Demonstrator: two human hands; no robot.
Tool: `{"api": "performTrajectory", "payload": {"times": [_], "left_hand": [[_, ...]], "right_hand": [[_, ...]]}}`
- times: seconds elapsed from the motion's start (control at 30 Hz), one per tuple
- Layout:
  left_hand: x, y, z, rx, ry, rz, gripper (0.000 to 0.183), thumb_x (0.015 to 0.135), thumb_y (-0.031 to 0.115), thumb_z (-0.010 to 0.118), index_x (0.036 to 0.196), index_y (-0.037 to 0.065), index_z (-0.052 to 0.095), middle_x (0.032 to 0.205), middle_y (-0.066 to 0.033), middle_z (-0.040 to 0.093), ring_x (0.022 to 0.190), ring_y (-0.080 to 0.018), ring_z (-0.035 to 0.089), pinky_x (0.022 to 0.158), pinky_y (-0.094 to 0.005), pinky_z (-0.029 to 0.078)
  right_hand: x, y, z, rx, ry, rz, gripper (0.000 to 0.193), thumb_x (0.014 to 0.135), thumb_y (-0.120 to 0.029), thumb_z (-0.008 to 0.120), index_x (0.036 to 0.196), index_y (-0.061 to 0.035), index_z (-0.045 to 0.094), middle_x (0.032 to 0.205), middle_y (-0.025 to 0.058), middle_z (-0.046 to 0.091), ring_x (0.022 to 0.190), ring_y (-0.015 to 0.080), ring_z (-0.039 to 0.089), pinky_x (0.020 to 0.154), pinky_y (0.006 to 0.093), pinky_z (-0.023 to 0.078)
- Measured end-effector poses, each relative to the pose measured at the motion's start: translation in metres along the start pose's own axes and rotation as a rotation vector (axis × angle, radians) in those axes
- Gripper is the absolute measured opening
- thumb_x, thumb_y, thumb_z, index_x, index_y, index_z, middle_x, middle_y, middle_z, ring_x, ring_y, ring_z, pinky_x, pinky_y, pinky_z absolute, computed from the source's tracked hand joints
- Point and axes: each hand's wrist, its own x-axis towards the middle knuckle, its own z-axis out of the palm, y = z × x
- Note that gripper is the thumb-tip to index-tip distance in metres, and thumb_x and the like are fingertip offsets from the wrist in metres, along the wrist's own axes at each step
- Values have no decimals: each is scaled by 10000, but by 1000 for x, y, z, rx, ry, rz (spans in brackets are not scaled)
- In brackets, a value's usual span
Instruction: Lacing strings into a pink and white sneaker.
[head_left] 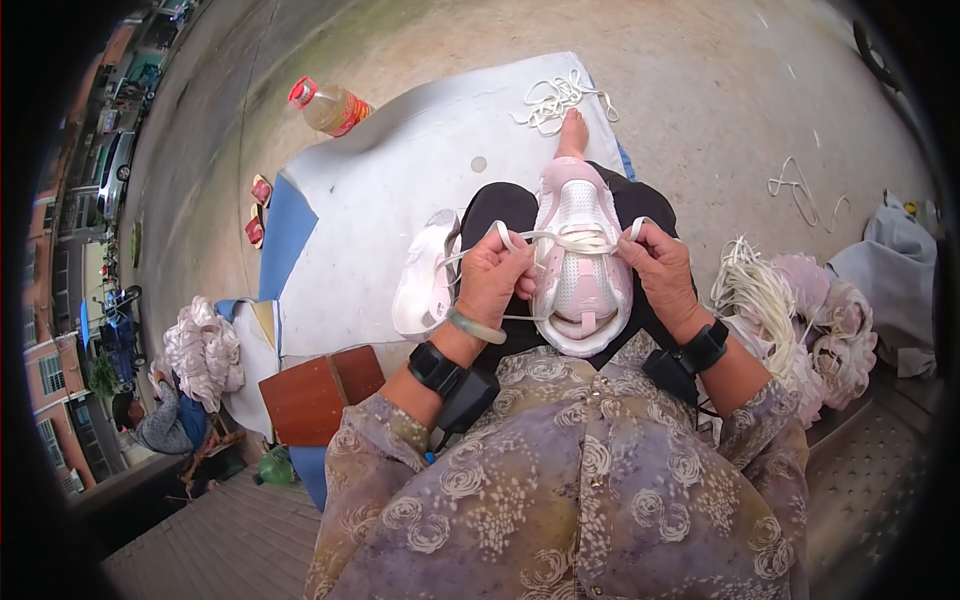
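Observation:
A pink and white shoe upper (580,283) rests on my lap between my dark-trousered knees, its padded collar and pull tab toward me. A white shoelace (560,236) runs across the upper, through or around its lacing area. My left hand (492,275) pinches one side of the lace, with a loop standing above the fingers. On the other side, my right hand (660,268) pinches the lace too, also with a small loop above it. Left of my knee lies a second, whiter shoe upper (425,277) on the sheet.
A pale sheet (400,180) covers the ground ahead, with loose laces (560,100) near my bare foot. A drink bottle (330,107), slippers (258,210) and a brown board (320,395) lie leftward. At right sit bundled laces (750,290) and pink uppers (840,325). Another person (165,425) sits far left.

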Motion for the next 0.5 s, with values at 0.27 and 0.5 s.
{"api": "performTrajectory", "payload": {"times": [0.27,0.5], "left_hand": [[1,-2,3,64,53,29,83,873,159,578,906,83,572,626,4,570,482,-52,517,430,-169,417],[0,-3,5,98,85,59,78,879,148,565,910,77,572,621,11,561,482,-40,502,432,-163,402]], "right_hand": [[0,-9,1,-165,-57,-99,92,814,-40,600,794,26,540,704,19,454,649,84,426,583,228,370],[2,-10,2,-516,-84,-351,90,769,-26,595,758,6,512,701,88,508,632,229,496,596,289,408]]}}
